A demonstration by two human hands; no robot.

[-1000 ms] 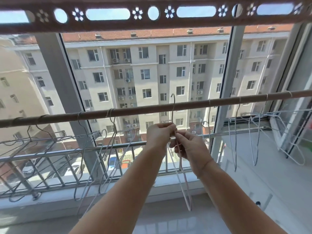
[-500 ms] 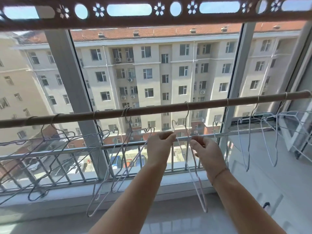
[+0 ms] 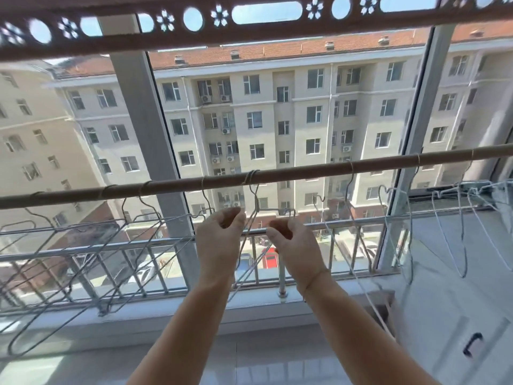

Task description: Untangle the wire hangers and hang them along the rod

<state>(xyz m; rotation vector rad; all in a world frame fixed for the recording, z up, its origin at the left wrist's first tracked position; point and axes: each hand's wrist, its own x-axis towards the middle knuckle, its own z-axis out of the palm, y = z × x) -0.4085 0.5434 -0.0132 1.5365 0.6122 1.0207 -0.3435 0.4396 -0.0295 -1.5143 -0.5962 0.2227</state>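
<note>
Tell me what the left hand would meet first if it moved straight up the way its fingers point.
Likely the rod directly above the left hand, unless it first catches the wire hanger beside its fingertips; depth is unclear.

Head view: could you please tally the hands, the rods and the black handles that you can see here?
Hands: 2, the left hand and the right hand.
Rods: 1, the wooden rod.
Handles: 1, the black handle.
Total: 4.
</note>
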